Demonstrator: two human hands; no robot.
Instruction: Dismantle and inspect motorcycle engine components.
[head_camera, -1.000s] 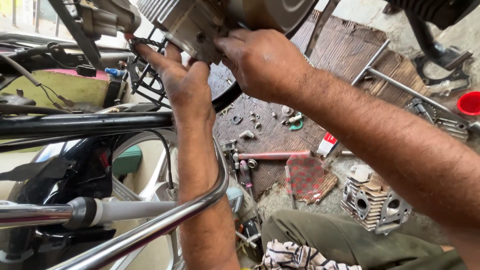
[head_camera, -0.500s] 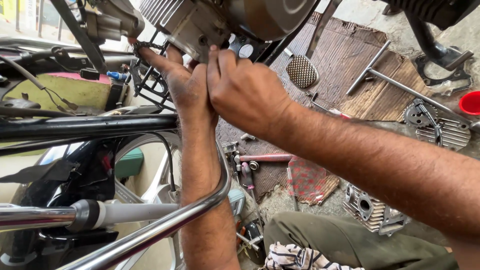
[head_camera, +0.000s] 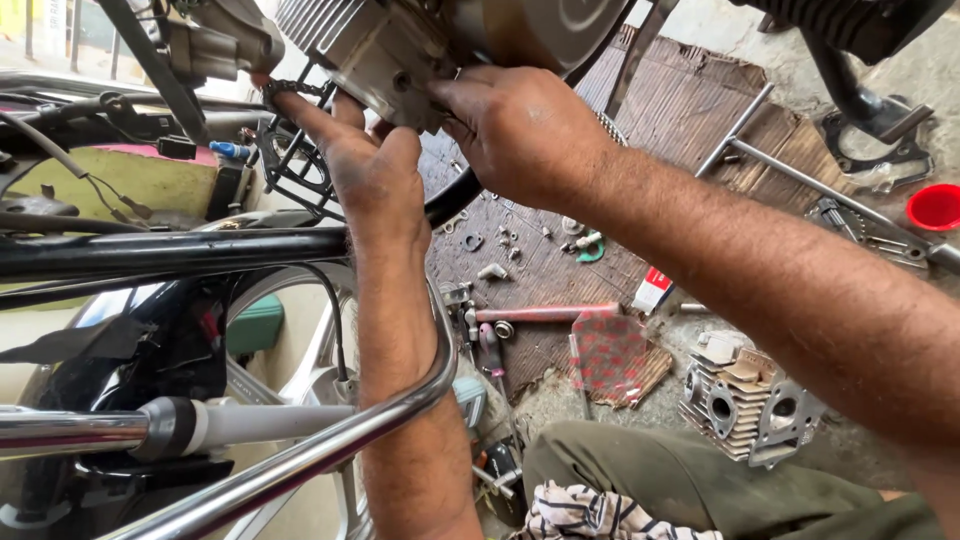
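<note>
Engine (head_camera: 400, 45): grey cast metal block, close-set cooling fins along its upper left face, a smooth rounded cover on its right side. Sits at the top centre of the view, mounted in a motorcycle frame, above the dark frame tube (head_camera: 170, 252) and the chrome bar (head_camera: 330, 440). Top of the engine cut off by the picture edge.

A dark chain (head_camera: 290, 88) loops out at the left corner of the engine, just below a grey bracket-like part (head_camera: 225, 40). Where the chain leads inside is hidden.

Left hand (head_camera: 365, 170): forearm rises from below, passing behind the chrome bar; palm toward the engine, fingers extended upward, fingertips at the chain and the lower edge of the fins. Fingers loosely spread; whether they pinch the chain, cannot tell.

Right hand (head_camera: 525, 130): arm enters from the lower right, wrist bent, fingers curled in against the engine face beside a small round hole. Fingertips are hidden against the metal; cannot tell if they hold a small part or only press.

Ground below: brown mat (head_camera: 560, 270) strewn with small bolts and washers, too small to sort; a finned cylinder (head_camera: 745, 400) lying at right; a red cup (head_camera: 935, 207) at the far right edge, partly cut off.
</note>
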